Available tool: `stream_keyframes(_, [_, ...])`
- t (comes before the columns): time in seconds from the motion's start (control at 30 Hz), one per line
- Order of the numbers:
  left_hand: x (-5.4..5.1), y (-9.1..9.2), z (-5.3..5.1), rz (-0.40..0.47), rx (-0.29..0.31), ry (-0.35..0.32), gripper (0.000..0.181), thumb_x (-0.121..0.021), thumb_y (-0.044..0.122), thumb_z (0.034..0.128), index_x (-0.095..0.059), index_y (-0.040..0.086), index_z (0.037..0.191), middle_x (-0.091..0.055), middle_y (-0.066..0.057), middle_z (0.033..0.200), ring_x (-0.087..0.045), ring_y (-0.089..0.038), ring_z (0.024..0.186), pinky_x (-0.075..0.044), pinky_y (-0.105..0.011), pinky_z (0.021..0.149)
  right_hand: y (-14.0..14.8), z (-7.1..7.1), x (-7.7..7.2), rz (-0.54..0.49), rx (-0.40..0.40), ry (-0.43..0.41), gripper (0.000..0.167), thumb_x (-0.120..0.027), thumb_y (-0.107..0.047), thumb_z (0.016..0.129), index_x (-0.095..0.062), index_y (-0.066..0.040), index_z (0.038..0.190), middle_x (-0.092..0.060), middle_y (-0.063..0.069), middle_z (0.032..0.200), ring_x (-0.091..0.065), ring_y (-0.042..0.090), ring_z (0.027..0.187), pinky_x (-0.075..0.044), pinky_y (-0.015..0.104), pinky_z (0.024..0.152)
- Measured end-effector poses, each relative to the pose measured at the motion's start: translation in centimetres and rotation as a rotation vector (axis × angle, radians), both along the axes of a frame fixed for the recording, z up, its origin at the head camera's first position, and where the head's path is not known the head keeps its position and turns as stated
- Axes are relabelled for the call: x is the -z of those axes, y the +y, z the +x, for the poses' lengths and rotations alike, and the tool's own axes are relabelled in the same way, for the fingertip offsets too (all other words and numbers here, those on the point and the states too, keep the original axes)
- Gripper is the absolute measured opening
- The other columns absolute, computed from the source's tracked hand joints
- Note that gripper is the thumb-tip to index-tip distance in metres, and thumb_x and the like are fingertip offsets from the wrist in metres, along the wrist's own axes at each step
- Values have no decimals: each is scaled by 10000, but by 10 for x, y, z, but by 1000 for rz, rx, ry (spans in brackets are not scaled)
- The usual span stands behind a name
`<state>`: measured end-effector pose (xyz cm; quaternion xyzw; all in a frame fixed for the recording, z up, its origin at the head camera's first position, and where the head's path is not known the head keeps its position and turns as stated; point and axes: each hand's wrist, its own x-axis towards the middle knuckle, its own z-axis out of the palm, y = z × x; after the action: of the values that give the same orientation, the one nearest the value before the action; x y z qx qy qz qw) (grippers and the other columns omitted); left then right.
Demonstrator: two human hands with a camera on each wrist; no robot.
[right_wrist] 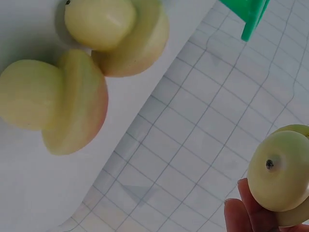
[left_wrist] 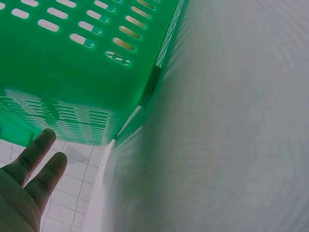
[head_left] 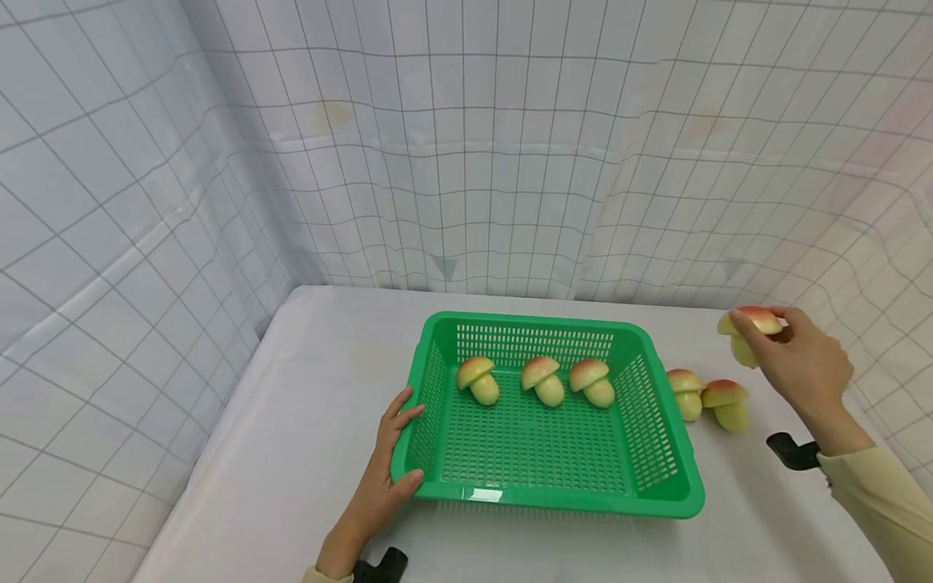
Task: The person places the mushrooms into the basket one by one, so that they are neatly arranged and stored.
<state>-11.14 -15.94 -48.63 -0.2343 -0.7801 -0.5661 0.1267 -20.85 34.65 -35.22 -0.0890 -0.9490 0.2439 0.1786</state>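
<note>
Three mushroom-shaped pieces with red-yellow caps, left (head_left: pixel 478 380), middle (head_left: pixel 543 381) and right (head_left: pixel 592 383), lie in the green basket (head_left: pixel 547 503). My left hand (head_left: pixel 379 478) touches the basket's left rim, fingers spread and thumb by the front corner; the left wrist view shows two extended fingers (left_wrist: pixel 44 175) beside the basket's wall (left_wrist: pixel 72 72). Above the table at the right, my right hand (head_left: pixel 809 360) holds another mushroom piece (head_left: pixel 745 351) between thumb and fingers. The right wrist view shows this held piece (right_wrist: pixel 279 171) with fingertips (right_wrist: pixel 246 205) against it.
Two more mushroom pieces, one (head_left: pixel 687 394) beside the basket's right wall and another (head_left: pixel 726 405) touching it, lie on the white table (head_left: pixel 291 421). White sheets with a dark grid (head_left: pixel 452 162) hang behind the table and at both sides.
</note>
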Motion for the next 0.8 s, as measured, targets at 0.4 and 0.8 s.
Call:
stream_keyframes(0.4, [0, 0, 1, 0, 0, 8, 684, -534, 170, 808, -319, 57, 1448, -91, -46, 1564, -105, -280, 1409, -180, -687, 933, -35, 12, -11, 34, -102, 59, 526, -612, -542, 845, -619, -96, 1124, -614, 64, 697, -505, 180, 546, -317, 356, 518])
stream_keyframes(0.8, [-1, 0, 1, 8, 10, 17, 679, -530, 182, 814, -318, 80, 1452, -88, -49, 1564, -105, -286, 1407, -178, -676, 936, -70, 26, -20, 66, -231, 58, 530, -643, -534, 828, -602, -106, 1136, -603, 8, 639, -517, 181, 527, -323, 323, 461])
